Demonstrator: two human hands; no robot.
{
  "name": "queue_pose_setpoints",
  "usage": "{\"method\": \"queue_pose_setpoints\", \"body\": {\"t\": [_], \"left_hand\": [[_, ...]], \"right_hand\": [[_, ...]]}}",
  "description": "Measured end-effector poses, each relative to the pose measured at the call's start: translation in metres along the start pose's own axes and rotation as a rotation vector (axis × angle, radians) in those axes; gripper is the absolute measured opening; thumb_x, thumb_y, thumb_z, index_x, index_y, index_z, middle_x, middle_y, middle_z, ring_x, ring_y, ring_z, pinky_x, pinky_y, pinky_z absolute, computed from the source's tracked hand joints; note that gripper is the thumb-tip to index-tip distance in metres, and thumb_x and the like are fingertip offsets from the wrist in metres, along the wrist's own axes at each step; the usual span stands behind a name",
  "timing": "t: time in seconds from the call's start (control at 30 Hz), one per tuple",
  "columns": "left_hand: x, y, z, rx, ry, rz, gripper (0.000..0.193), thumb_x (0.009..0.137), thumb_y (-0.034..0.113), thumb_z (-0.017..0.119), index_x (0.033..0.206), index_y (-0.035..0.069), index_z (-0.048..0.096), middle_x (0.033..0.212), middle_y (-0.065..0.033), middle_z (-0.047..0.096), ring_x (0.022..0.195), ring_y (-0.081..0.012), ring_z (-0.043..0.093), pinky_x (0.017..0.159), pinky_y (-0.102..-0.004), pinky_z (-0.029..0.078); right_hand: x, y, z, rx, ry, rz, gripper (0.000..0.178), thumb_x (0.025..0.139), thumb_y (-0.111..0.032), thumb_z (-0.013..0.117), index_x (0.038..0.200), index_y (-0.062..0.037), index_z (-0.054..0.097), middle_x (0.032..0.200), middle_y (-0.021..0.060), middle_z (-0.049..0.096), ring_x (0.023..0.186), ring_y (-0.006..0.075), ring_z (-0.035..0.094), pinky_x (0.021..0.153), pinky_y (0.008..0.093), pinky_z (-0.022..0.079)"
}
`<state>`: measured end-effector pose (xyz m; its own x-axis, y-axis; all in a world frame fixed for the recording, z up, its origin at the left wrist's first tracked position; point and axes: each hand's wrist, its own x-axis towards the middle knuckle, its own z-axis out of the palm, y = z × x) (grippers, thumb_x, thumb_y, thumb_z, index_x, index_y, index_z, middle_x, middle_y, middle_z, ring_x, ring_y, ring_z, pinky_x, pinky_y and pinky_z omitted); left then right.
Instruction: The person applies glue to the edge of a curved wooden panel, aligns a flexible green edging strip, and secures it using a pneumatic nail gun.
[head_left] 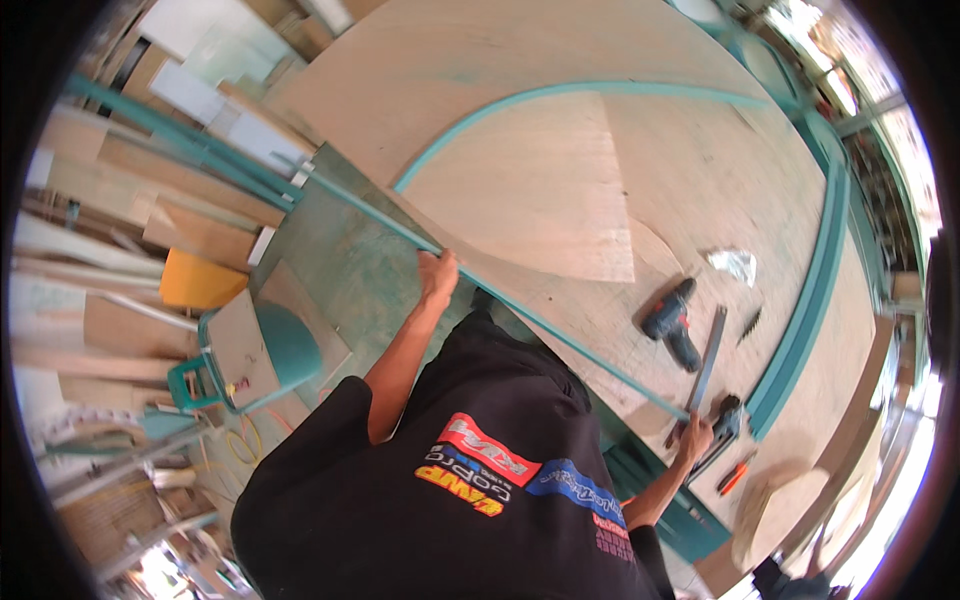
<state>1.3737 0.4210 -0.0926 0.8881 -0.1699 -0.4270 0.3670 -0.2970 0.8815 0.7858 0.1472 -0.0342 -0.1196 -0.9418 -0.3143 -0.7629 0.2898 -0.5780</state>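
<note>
A long, thin teal strip (560, 325) slants along the near edge of the wooden worktable (690, 150). My left hand (438, 277) is closed around its middle stretch, just off the table edge. Close to the strip's right end, my right hand (694, 438) grips it, beside a dark power tool (728, 420). Some of that hand's fingers are hidden. A second teal strip (510, 103), bent into a curve, lies on the tabletop along the rounded edge of a thin wooden sheet (540, 190).
On the table are a cordless drill (668, 315), metal ruler (711, 350), drill bit (750, 326), crumpled clear wrapper (736, 265) and an orange-handled tool (735, 475). Long teal boards (808, 310) line the right side. A teal chair (285, 345) and stacked boards (205, 240) stand left.
</note>
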Motion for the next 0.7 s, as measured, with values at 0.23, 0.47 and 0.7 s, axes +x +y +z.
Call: {"method": "queue_pose_setpoints", "body": {"t": [0.23, 0.47, 0.7], "left_hand": [[-0.03, 0.022, 0.008, -0.168, 0.144, -0.067, 0.036, 0.096, 0.012, 0.052, 0.122, -0.009, 0.039, 0.092, -0.013, 0.055, 0.073, -0.0219, 0.063, 0.066, -0.0387, 0.053], [-0.03, 0.046, -0.009, -0.443, 0.083, -0.026, 0.036, 0.099, 0.01, 0.049, 0.129, -0.006, 0.037, 0.095, -0.0126, 0.057, 0.074, -0.0249, 0.065, 0.072, -0.041, 0.057], [-0.021, 0.068, -0.024, -0.556, 0.114, 0.034, 0.034, 0.1, 0.013, 0.05, 0.129, 0.0, 0.041, 0.093, -0.0112, 0.058, 0.076, -0.0269, 0.066, 0.07, -0.0433, 0.056]], "right_hand": [[-0.016, -0.029, -0.028, -0.251, -0.324, 0.274, 0.043, 0.095, -0.039, 0.068, 0.103, 0.0035, 0.067, 0.066, 0.0117, 0.068, 0.051, 0.0177, 0.066, 0.042, 0.0317, 0.051], [-0.003, -0.023, 0.005, -0.044, -0.069, 0.097, 0.047, 0.093, -0.035, 0.071, 0.119, 0.0037, 0.061, 0.071, 0.012, 0.067, 0.056, 0.021, 0.068, 0.047, 0.0324, 0.054], [-0.015, -0.029, 0.041, 0.251, 0.026, 0.12, 0.047, 0.092, -0.029, 0.073, 0.125, 0.0023, 0.059, 0.092, 0.0145, 0.07, 0.065, 0.0206, 0.07, 0.048, 0.0303, 0.055]]}}
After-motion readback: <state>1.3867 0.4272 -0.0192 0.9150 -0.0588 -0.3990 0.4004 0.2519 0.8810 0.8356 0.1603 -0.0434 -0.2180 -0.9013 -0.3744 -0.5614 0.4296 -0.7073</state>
